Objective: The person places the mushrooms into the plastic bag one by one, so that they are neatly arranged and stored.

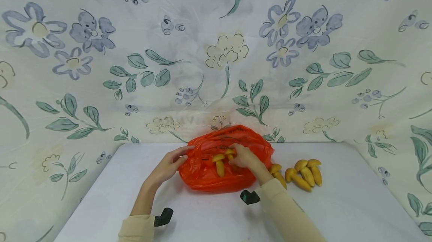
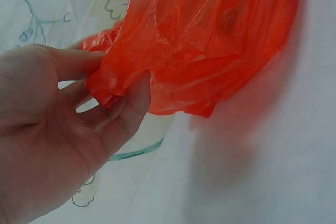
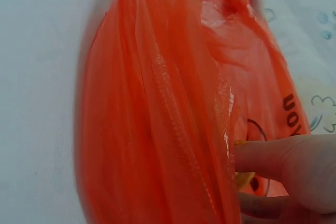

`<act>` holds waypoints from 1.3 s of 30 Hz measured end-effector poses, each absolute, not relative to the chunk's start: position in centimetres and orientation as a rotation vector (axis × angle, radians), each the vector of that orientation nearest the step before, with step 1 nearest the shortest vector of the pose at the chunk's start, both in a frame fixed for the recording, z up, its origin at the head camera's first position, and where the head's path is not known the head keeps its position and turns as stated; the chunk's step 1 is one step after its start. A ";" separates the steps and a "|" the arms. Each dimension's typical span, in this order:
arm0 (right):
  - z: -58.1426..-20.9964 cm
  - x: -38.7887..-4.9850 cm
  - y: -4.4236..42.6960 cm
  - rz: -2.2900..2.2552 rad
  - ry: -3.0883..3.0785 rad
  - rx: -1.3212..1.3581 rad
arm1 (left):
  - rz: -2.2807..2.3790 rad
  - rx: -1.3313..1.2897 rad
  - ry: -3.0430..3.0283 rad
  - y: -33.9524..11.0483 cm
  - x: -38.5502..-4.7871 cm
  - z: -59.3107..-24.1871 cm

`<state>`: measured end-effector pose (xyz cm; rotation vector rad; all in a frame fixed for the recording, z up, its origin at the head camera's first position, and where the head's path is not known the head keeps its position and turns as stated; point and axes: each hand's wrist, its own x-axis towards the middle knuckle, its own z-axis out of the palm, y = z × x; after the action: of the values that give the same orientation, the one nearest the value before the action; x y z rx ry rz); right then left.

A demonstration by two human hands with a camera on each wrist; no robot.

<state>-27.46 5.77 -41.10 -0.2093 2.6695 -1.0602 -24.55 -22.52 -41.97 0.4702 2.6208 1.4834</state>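
A red plastic bag (image 1: 216,184) lies on the white table with its mouth spread. My left hand (image 1: 172,165) grips the bag's left edge; in the left wrist view the thumb and fingers (image 2: 137,95) of that hand pinch the crumpled plastic. Reaching into the mouth from the right, my right hand (image 1: 243,156) holds a yellow toy mushroom (image 1: 230,153) by its side. Another yellow mushroom (image 1: 219,166) is in the bag's opening, left of that hand. In the right wrist view the bag's wall (image 3: 152,119) hides most of the held mushroom (image 3: 244,179).
Right of the bag, several more yellow mushrooms (image 1: 307,174) lie on the white table (image 1: 354,200), one mushroom (image 1: 277,175) partly behind the right forearm. A flower-printed cloth (image 1: 189,65) stands behind the table. Black camera mounts (image 1: 164,217) stick out from the wrists.
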 end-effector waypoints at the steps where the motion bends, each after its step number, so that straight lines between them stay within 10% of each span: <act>1: -41.1 -27.5 5.7 -1.058 2.668 -0.198 | 1.485 0.474 2.620 -22.5 -24.5 -42.0; 39: -41.2 -27.4 6.4 -1.044 2.621 -0.144 | 1.482 0.473 2.621 -22.7 -24.6 -42.2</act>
<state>-27.43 6.43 -41.16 -0.1437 2.6208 -1.0443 -24.59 -22.69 -42.20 0.4727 2.6212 1.4818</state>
